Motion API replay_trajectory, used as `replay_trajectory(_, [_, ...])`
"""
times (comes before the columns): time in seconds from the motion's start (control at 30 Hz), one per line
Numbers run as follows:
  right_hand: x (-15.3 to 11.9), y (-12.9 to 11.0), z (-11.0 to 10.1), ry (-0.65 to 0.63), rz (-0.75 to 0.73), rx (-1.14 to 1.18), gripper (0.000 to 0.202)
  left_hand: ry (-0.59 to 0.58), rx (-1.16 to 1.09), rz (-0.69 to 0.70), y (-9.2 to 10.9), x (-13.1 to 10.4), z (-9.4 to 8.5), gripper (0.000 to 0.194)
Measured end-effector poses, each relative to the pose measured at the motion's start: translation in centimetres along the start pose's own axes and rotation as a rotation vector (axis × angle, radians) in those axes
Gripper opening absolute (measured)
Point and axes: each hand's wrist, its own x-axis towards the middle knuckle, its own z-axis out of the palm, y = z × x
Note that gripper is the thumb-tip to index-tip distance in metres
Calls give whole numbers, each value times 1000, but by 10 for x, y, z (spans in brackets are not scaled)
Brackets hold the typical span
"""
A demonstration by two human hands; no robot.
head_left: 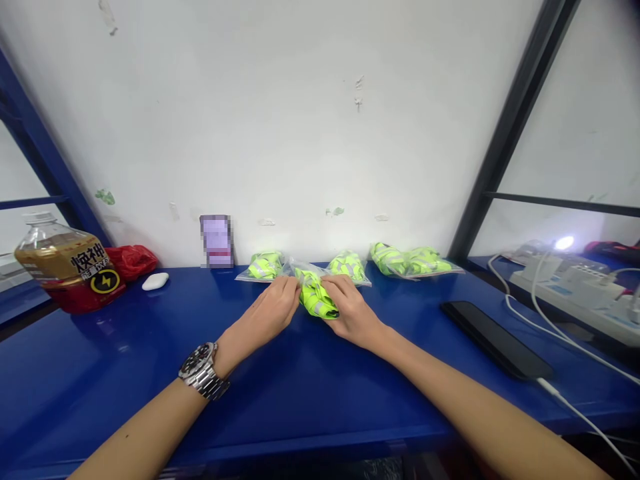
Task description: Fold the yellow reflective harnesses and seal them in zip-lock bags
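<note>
Between my hands, just above the blue table, is a bundled neon-yellow reflective vest (316, 295) with grey stripes. A clear plastic bag (291, 266) shows around its upper left side; whether the vest is fully inside it, I cannot tell. My left hand (276, 308), with a metal watch (199, 360) on the wrist, is closed in a pinch at the bag's left edge. From the right, my right hand (354, 312) grips the vest, its thumb below and fingers on top. Directly behind lie similar bagged vests, one on the left (267, 265) and one on the right (347, 266).
More bagged vests (425, 261) lie by the wall at right. A phone (495, 339) with a white cable rests near a power strip (575, 290). Leftward are a large drink bottle (70, 263), a red bag (133, 261), a white case (155, 281) and an upright phone (217, 241).
</note>
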Motion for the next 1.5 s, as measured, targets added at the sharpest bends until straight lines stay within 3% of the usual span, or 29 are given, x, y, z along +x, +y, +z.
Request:
replay_trajectory(0.2, [-1,-4,0,-80,-51,-88,52,-27,-112,3,-6,2,-2,16])
replay_trajectory(0.4, [0,-5,7,23,35,-31,44,37,-93,23,5,1,-7,17])
replay_trajectory(0.57, [-1,-4,12,45,104,-33,31,6,-26,84,22,-1,-1,19])
replay_trajectory(0.67, [2,0,9,99,123,25,25,47,-37,88,30,2,2,21])
replay_trajectory(0.73, [6,3,5,167,200,87,23,79,-52,114,33,3,3,19])
replay_trajectory(0.83, [12,7,-4,280,463,183,26,157,-2,151,30,4,2,21])
replay_trajectory(0.93, [15,7,-9,308,715,464,34,173,149,155,21,2,-1,58])
replay_trajectory(1.03, [14,2,-8,234,846,896,38,77,231,182,12,2,-4,92])
replay_trajectory(1.1, [14,-2,-5,145,875,1086,37,31,230,205,9,2,-6,99])
replay_trajectory(1.37, [12,-3,-17,-174,987,1234,39,-48,175,146,10,-1,-6,89])
replay_trajectory(1.5, [10,-4,-17,-206,984,1283,39,-56,181,169,13,-3,-3,77])
